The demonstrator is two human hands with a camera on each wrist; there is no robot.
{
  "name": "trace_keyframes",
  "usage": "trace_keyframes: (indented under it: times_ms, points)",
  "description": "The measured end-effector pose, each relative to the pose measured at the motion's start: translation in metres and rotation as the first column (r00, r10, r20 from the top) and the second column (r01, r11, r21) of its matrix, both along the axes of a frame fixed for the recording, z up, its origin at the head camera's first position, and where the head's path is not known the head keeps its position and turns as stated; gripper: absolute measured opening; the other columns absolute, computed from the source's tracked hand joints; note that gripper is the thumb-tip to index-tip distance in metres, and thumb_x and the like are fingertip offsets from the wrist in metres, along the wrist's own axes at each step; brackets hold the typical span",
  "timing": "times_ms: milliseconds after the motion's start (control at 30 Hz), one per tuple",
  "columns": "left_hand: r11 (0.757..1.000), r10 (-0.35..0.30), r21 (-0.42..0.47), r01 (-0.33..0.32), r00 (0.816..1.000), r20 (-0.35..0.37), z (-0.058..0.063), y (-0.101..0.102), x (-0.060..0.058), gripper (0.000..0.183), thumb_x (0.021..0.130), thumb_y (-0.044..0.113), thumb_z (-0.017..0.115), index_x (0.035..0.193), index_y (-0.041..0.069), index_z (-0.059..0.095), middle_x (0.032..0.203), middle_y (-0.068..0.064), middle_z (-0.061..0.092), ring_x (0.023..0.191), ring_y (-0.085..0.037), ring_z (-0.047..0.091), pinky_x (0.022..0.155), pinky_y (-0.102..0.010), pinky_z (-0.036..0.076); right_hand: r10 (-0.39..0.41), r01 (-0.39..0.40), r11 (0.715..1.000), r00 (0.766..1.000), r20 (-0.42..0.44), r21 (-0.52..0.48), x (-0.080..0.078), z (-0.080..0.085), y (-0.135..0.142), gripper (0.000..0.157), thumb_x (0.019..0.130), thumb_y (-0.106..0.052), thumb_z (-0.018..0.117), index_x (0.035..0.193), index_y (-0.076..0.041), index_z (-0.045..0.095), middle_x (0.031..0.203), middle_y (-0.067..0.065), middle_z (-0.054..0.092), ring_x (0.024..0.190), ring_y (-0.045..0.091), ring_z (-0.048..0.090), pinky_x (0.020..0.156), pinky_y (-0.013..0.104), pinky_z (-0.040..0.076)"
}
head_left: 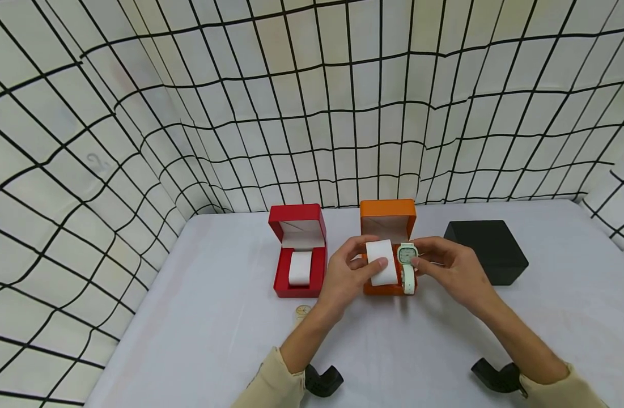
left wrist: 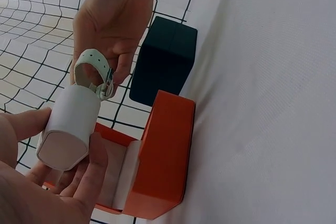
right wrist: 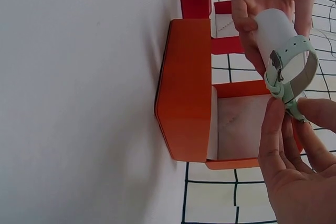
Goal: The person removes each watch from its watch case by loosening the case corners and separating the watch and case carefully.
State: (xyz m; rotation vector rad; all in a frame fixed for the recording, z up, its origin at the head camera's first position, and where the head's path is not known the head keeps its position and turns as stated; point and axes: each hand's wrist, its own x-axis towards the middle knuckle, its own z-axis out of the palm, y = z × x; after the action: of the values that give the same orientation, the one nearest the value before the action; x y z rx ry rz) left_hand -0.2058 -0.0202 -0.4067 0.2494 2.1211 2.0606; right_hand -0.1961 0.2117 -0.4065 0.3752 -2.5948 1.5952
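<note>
My left hand (head_left: 346,275) grips a white watch pillow (head_left: 381,262) between thumb and fingers, over the open orange watch box (head_left: 388,212). In my right hand (head_left: 454,269), thumb and fingers pinch a pale mint-green wristwatch (head_left: 407,255) by its case. Its strap is buckled into a loop, seen in the right wrist view as a green strap (right wrist: 298,51) right at the end of the pillow. In the left wrist view the pillow (left wrist: 68,124) points its flat end toward the camera, and the strap loop (left wrist: 92,64) stands beyond it.
Left of the orange box stands an open red watch box (head_left: 286,277) with a white pillow (head_left: 300,268) inside. A black box (head_left: 487,252) sits to the right. Another watch (head_left: 302,310) lies near my left forearm. Black wire grid (head_left: 291,113) encloses the white table (head_left: 215,317).
</note>
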Motion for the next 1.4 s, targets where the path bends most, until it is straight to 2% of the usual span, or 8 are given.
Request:
trace_keyframes:
  times_ms: [233, 367, 500, 733, 900, 1167, 1400]
  points:
    - [0.998, 0.050, -0.026, -0.050, 0.999, -0.004, -0.001, -0.001, -0.001, 0.049, 0.096, 0.023, 0.075, 0.143, 0.025, 0.061, 0.129, -0.010, 0.065, 0.108, -0.021, 0.070, 0.093, -0.032, 0.062, -0.006, 0.006, 0.999, 1.000, 0.007, -0.033, 0.003, 0.001, 0.000, 0.035, 0.097, -0.016, 0.075, 0.129, -0.006, 0.067, 0.117, 0.017, 0.073, 0.086, 0.012, 0.076, 0.080, 0.028, 0.063]
    - [0.997, 0.066, -0.041, -0.067, 0.998, -0.015, -0.002, 0.000, -0.002, 0.052, 0.096, 0.022, 0.075, 0.146, 0.022, 0.059, 0.129, -0.012, 0.067, 0.108, -0.020, 0.069, 0.093, -0.031, 0.062, 0.005, -0.004, 0.997, 1.000, 0.006, -0.074, 0.004, 0.000, 0.000, 0.034, 0.096, -0.011, 0.075, 0.127, -0.002, 0.064, 0.113, 0.018, 0.071, 0.087, 0.017, 0.076, 0.079, 0.028, 0.064]
    - [0.996, 0.078, -0.037, -0.079, 0.997, -0.020, -0.002, 0.000, -0.003, 0.055, 0.096, 0.022, 0.076, 0.147, 0.017, 0.056, 0.128, -0.012, 0.069, 0.106, -0.019, 0.069, 0.091, -0.030, 0.062, -0.004, 0.006, 0.997, 1.000, 0.019, -0.079, 0.004, 0.000, -0.001, 0.029, 0.096, -0.011, 0.075, 0.120, -0.001, 0.063, 0.109, 0.016, 0.071, 0.084, 0.014, 0.075, 0.078, 0.026, 0.063]
    - [0.996, 0.089, -0.032, -0.089, 0.996, 0.014, -0.002, -0.001, -0.003, 0.055, 0.094, 0.023, 0.078, 0.144, 0.017, 0.056, 0.130, -0.008, 0.070, 0.107, -0.017, 0.067, 0.093, -0.030, 0.062, -0.014, 0.018, 0.999, 0.996, 0.089, -0.045, 0.006, 0.002, 0.000, 0.028, 0.094, -0.017, 0.077, 0.116, -0.003, 0.065, 0.103, 0.011, 0.075, 0.082, 0.008, 0.073, 0.078, 0.026, 0.061]
    - [0.995, 0.092, -0.031, -0.092, 0.996, 0.010, -0.003, 0.000, -0.004, 0.055, 0.094, 0.022, 0.078, 0.143, 0.014, 0.056, 0.133, -0.009, 0.069, 0.108, -0.018, 0.068, 0.094, -0.032, 0.062, -0.009, 0.013, 0.999, 0.990, 0.138, -0.029, 0.008, 0.001, 0.000, 0.030, 0.094, -0.020, 0.078, 0.115, -0.004, 0.065, 0.101, 0.012, 0.076, 0.084, 0.010, 0.074, 0.080, 0.026, 0.060]
    - [0.995, 0.095, -0.038, -0.095, 0.995, -0.013, -0.004, 0.001, -0.004, 0.053, 0.094, 0.020, 0.077, 0.143, 0.011, 0.056, 0.135, -0.012, 0.068, 0.107, -0.018, 0.068, 0.095, -0.033, 0.062, 0.005, 0.005, 0.999, 0.980, 0.197, -0.050, 0.012, 0.001, 0.000, 0.033, 0.094, -0.023, 0.078, 0.115, -0.002, 0.065, 0.101, 0.012, 0.077, 0.086, 0.021, 0.077, 0.082, 0.025, 0.060]
    - [0.995, 0.096, -0.041, -0.096, 0.995, -0.007, -0.006, 0.002, -0.006, 0.053, 0.094, 0.021, 0.078, 0.142, 0.012, 0.056, 0.134, -0.011, 0.068, 0.106, -0.018, 0.068, 0.095, -0.033, 0.062, 0.034, -0.017, 0.997, 0.973, 0.227, -0.079, 0.016, -0.003, 0.000, 0.033, 0.093, -0.022, 0.079, 0.115, -0.001, 0.065, 0.102, 0.013, 0.077, 0.085, 0.016, 0.077, 0.083, 0.023, 0.060]
